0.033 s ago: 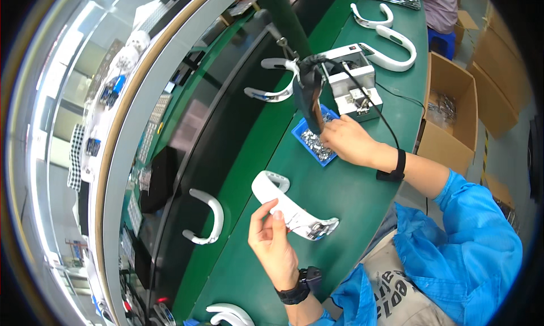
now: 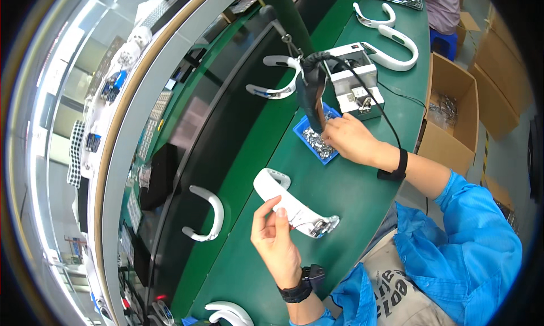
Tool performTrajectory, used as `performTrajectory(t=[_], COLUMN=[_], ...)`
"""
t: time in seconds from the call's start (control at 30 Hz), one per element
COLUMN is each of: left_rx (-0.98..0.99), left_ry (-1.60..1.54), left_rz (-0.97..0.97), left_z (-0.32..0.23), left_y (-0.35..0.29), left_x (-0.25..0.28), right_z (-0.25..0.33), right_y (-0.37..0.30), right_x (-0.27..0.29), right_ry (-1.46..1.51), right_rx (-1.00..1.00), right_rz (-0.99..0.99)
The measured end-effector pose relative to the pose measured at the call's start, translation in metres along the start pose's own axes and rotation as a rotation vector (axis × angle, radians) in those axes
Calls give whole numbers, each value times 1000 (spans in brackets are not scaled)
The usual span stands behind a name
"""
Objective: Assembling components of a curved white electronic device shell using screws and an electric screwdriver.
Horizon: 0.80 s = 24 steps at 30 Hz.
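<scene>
My left hand (image 2: 276, 241) pinches a white curved neckband housing (image 2: 289, 204) between thumb and fingers, over the green bench. Small metal parts and thin wiring show at the housing's near right end. My right hand (image 2: 348, 138) is at a blue tray (image 2: 311, 145) of small metal pieces. Its fingers are drawn together over the tray, beside the lower end of a dark hanging hand tool (image 2: 311, 96). What those fingertips hold, if anything, is hidden.
Behind the tray stands a white and grey bench device (image 2: 354, 79) with a black cable. More white neckbands (image 2: 214, 215) lie about the green bench (image 2: 238, 252). At right are an open cardboard box (image 2: 450, 130) and a seated person (image 2: 441, 9).
The whole view has shifted very slightly. My left hand and the housing stay together, and my right hand stays at the tray.
</scene>
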<state>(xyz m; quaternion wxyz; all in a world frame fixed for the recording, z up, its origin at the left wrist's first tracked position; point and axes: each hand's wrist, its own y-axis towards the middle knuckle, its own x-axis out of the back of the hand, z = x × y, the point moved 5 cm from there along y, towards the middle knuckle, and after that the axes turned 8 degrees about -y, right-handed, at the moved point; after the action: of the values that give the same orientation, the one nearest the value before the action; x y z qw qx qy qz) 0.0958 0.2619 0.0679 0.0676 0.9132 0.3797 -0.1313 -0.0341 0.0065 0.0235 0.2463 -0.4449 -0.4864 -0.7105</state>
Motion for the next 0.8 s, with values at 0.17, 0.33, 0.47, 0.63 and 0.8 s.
performTrajectory(t=[0.17, 0.33, 0.47, 0.63, 0.8], left_rx=[-9, 54, 75, 78, 52], left_ry=[-89, -120, -194, -197, -190], left_rz=[-74, 67, 90, 89, 82], left_z=[5, 0, 5, 1, 1], left_y=[-8, -17, -19, -19, -21], left_x=[-18, -41, -41, -43, -46], right_z=[-7, -17, -16, 2, 23], right_y=[1, -4, -18, -51, -76], right_x=[2, -4, 6, 12, 11], right_ry=[171, 289, 498, 906, 1248], right_rx=[-144, -242, -272, -664, -699], right_rz=[-17, 42, -185, 47, 56])
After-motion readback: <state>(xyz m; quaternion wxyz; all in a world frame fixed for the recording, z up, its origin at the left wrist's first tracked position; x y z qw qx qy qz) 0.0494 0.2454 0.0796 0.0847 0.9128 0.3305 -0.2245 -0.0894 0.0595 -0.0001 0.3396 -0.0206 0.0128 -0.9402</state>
